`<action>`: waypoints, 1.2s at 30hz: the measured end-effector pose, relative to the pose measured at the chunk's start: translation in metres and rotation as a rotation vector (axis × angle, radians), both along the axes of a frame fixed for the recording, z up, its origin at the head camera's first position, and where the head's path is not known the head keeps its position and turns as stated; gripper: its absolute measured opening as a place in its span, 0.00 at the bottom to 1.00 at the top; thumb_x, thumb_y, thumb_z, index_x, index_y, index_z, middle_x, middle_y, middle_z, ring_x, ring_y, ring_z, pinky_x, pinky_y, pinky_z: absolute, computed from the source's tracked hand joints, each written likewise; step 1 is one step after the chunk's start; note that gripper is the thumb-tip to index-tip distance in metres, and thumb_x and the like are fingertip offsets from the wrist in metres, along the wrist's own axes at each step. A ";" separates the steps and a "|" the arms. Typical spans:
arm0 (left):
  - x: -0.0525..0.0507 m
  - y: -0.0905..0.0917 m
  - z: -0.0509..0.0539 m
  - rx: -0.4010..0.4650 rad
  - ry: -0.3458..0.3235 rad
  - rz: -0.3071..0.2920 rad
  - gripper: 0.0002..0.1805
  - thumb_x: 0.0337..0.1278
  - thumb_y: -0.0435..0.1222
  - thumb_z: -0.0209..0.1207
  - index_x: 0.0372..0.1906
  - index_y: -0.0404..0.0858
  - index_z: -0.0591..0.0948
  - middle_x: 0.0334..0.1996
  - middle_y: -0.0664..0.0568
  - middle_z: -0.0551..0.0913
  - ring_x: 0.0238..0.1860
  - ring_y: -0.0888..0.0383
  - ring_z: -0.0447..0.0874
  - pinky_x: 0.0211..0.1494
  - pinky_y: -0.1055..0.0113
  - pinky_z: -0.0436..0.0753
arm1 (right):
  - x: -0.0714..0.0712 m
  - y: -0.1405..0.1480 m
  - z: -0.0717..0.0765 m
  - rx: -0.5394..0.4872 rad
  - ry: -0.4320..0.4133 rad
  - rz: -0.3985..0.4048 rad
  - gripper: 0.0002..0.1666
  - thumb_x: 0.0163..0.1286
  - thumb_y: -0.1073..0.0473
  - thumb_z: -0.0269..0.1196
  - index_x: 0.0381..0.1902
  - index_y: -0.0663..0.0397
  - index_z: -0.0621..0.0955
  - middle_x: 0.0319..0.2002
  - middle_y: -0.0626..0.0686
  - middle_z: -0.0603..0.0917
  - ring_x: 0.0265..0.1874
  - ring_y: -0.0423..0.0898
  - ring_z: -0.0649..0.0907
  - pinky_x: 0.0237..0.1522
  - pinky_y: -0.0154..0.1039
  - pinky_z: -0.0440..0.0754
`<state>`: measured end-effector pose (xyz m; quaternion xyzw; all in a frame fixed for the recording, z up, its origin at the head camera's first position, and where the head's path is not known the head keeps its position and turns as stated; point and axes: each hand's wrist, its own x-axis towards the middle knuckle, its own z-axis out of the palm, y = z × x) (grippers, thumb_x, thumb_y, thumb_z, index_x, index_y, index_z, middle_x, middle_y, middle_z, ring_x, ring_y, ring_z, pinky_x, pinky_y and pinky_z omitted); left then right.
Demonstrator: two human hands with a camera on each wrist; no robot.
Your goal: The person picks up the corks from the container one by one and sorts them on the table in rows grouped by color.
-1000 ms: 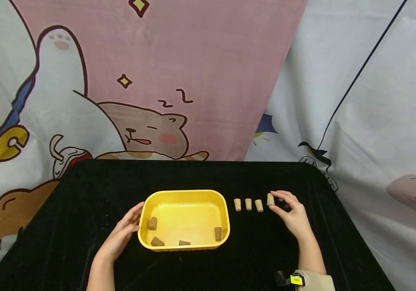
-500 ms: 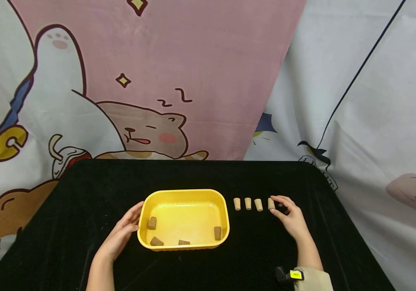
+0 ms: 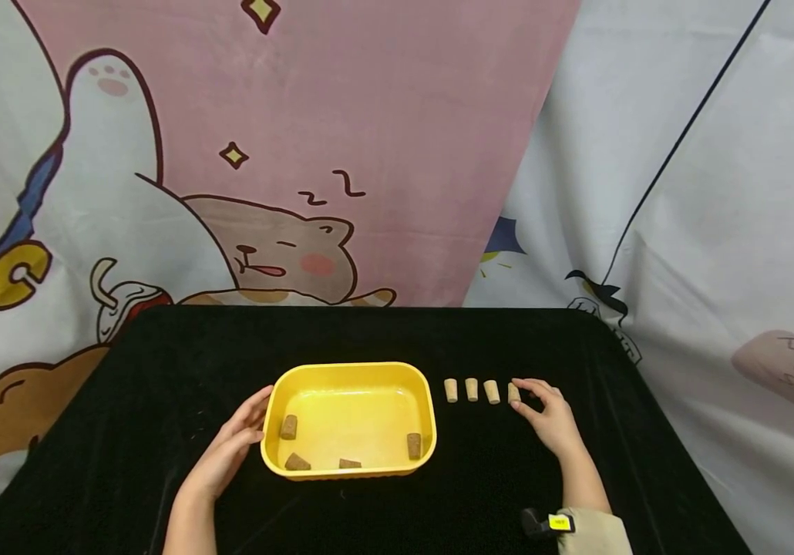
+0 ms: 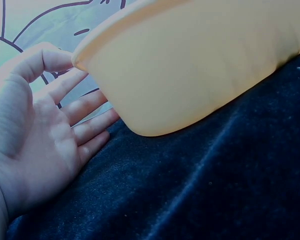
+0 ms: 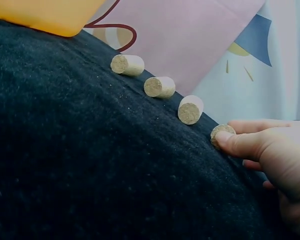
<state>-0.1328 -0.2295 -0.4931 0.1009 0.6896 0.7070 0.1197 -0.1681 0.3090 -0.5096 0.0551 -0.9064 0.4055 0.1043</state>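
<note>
Soft light, faint glare inside the yellow tray (image 3: 350,422), 2 bluish wrist views.

Black velvety tabletop (image 3: 355,335) — behind it, a pink-and-white cloth backdrop (image 3: 425,116) with cartoon animals (image 3: 286,262).

1. Pink section of the printed backdrop (image 3: 425,100) — two dark wavy marks, each readable as a "Z": a smaller Z (image 3: 311,199) and a larger Z (image 3: 349,184), both above the sleeping cartoon animal (image 3: 268,243).
2. Yellow label (image 3: 560,523) on the black wrist device (image 3: 533,525), beside the beige sleeve (image 3: 597,532): dark print present, too small to read.
3. White section of the backdrop, by the far right corner of the black-covered table (image 3: 383,335) — outlined shapes resembling lettering (image 3: 585,305), illegible.
</note>
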 end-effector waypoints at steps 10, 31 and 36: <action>0.002 0.002 0.001 -0.021 0.028 0.001 0.33 0.65 0.32 0.46 0.74 0.38 0.53 0.71 0.38 0.57 0.65 0.55 0.62 0.65 0.44 0.51 | 0.002 0.003 0.010 -0.017 -0.053 0.026 0.27 0.63 0.58 0.65 0.61 0.56 0.75 0.61 0.60 0.71 0.56 0.59 0.68 0.53 0.62 0.65; 0.000 0.002 -0.001 0.017 0.011 0.001 0.34 0.64 0.32 0.46 0.74 0.38 0.53 0.72 0.38 0.54 0.69 0.47 0.55 0.66 0.38 0.45 | -0.027 0.030 0.034 0.063 -0.112 0.353 0.24 0.62 0.70 0.60 0.57 0.57 0.77 0.58 0.61 0.75 0.53 0.60 0.73 0.44 0.49 0.73; -0.001 0.002 0.001 -0.006 0.012 -0.002 0.33 0.64 0.32 0.46 0.74 0.39 0.53 0.72 0.40 0.55 0.68 0.52 0.57 0.66 0.44 0.49 | -0.038 0.038 0.026 0.053 -0.154 0.462 0.23 0.60 0.68 0.62 0.55 0.56 0.79 0.57 0.61 0.76 0.56 0.63 0.72 0.50 0.60 0.72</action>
